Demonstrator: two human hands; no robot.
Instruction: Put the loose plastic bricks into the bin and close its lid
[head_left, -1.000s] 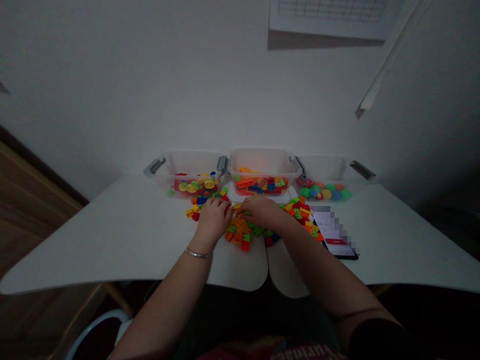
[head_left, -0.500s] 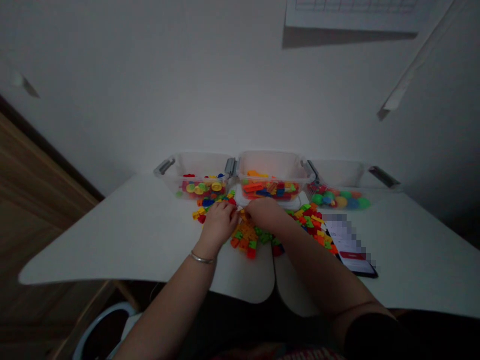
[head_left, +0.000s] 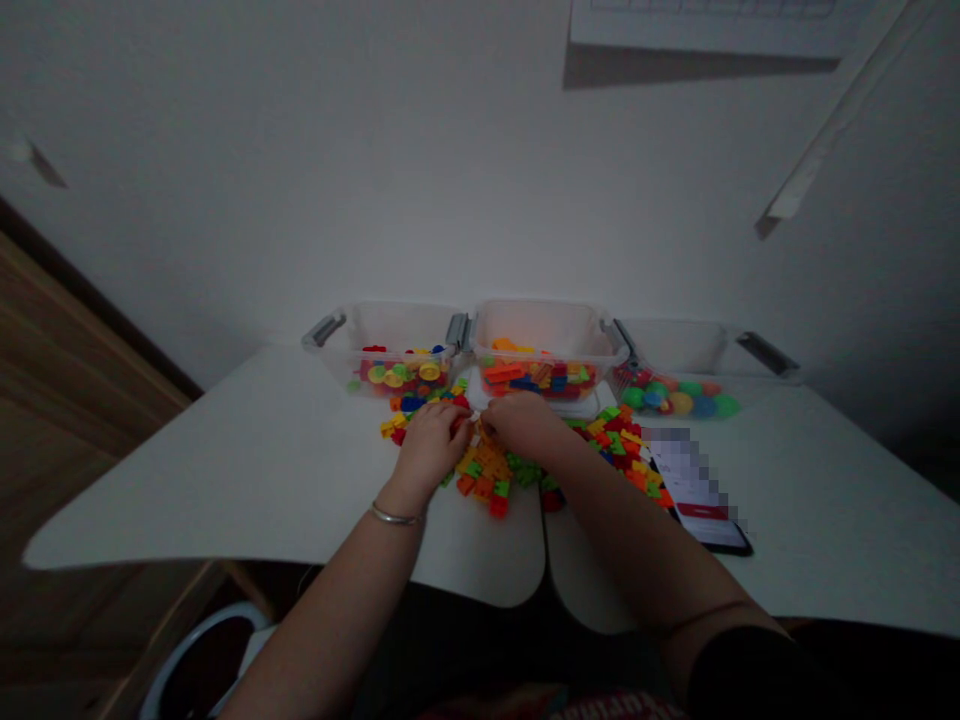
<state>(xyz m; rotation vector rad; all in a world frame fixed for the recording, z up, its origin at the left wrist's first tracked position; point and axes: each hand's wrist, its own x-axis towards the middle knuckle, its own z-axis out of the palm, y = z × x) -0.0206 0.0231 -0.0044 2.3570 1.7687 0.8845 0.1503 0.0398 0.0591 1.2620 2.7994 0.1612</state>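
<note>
Colourful plastic building blocks [head_left: 486, 468] lie in a loose heap in the middle of the table, mostly orange and yellow near my hands. My left hand [head_left: 429, 440] reaches over the left part of the heap, fingers bent and closed. What sits at its fingertips is too dark and small to make out. Close beside it, my right hand [head_left: 526, 422] is bent downward, its fingers closed at a small orange-yellow block [head_left: 481, 427]. The fingertips of both hands almost meet. Green blocks [head_left: 525, 470] show under my right wrist, and more mixed blocks [head_left: 621, 440] lie right of it.
Along the wall stand three clear bins: a left bin [head_left: 397, 325] with round-ended pieces, a middle bin [head_left: 551, 315] with blocks, a right bin [head_left: 675, 345] with coloured balls. A phone [head_left: 697, 500] lies at right. A gap [head_left: 546, 540] splits the white tabletop [head_left: 225, 480].
Both hands stay over the heap, with only a slight shift of the left hand down and to the left. The whole view has also shifted slightly. The bins and phone stay in place.
</note>
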